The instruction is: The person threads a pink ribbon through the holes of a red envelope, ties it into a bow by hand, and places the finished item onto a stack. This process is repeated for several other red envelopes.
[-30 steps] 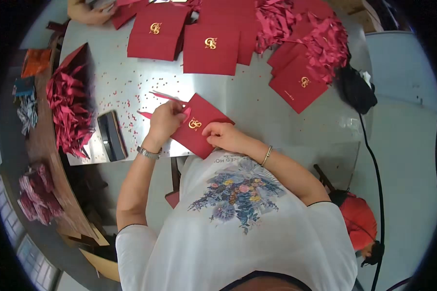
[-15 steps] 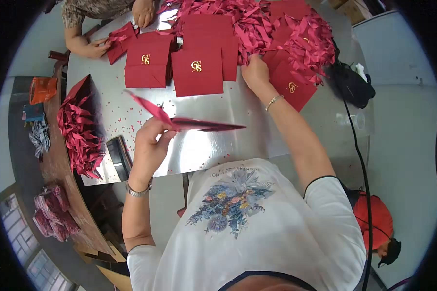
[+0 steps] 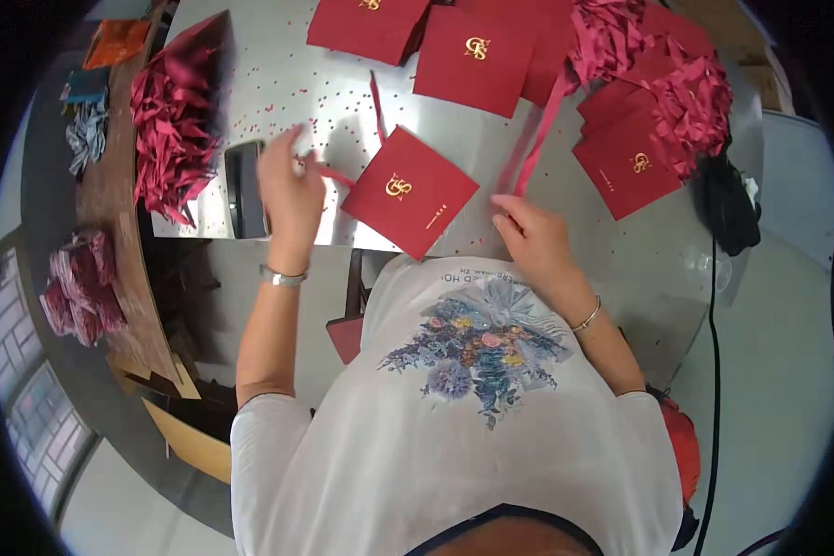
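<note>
A red card bag with a gold monogram (image 3: 410,193) lies turned at an angle near the table's front edge. A ribbon piece rises from its top and another runs out at its left corner. My left hand (image 3: 290,185) is just left of the bag, fingers apart and blurred, next to that left ribbon; whether it touches it I cannot tell. Right of the bag, my right hand (image 3: 533,232) pinches the lower end of a long red ribbon (image 3: 539,139), which stretches up to the ribbon pile (image 3: 607,37).
A phone (image 3: 246,190) lies left of my left hand. Ribboned bags (image 3: 171,130) fill the table's left side. More red bags (image 3: 477,56) stand at the back. At the right are another ribbon heap (image 3: 690,111), a black pouch (image 3: 727,204) and a hanging cable (image 3: 715,371).
My left hand has let go of the bag, which now lies flat on the table. My right hand has come back toward me with a ribbon. The view has shifted, and the co-worker's hands are out of sight.
</note>
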Demonstrator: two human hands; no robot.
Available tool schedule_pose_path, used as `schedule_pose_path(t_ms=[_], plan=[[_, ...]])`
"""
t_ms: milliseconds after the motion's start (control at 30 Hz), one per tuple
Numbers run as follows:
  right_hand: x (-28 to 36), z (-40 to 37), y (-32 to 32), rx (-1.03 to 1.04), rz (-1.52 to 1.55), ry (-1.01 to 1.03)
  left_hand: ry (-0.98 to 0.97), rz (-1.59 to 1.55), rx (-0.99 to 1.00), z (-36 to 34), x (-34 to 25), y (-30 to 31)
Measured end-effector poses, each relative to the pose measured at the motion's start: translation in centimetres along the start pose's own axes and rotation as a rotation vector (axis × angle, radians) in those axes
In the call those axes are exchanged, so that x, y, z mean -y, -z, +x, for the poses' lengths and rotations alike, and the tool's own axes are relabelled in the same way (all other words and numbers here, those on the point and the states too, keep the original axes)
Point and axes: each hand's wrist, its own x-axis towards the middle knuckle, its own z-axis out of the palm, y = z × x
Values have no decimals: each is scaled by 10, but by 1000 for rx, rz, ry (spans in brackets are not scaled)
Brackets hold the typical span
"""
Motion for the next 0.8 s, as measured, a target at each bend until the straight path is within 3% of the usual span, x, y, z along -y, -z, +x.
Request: schedule_pose_path(t_ms=[33, 100, 133, 167, 200, 267, 300, 367, 433, 567, 800], plan=[[5, 9, -2, 12, 27, 90, 150, -139, 176, -1, -22, -2], [23, 19, -9, 30, 52, 187, 74, -59, 357, -6, -37, -24], [36, 22, -14, 42, 263, 145, 46, 34, 476, -5, -42, -30], [42, 24, -18, 55, 474, 100, 51, 35, 472, -5, -41, -36], [42, 26, -20, 59, 472, 103, 74, 13, 500, -5, -41, -41], [38, 33, -24, 14, 98, 343, 170, -88, 505, -8, -42, -45], [38, 35, -25, 19, 96, 342, 175, -91, 506, -7, -47, -43], [42, 39, -29, 5, 23, 324, 428, -256, 516, -8, -56, -38], [48, 44, -35, -14, -59, 314, 414, -260, 477, -11, -60, -37], [45, 60, -54, -90, -153, 357, 401, -325, 584, -13, -59, -38], [38, 73, -63, -25, -267, 348, 339, -502, 692, -13, -59, -36]])
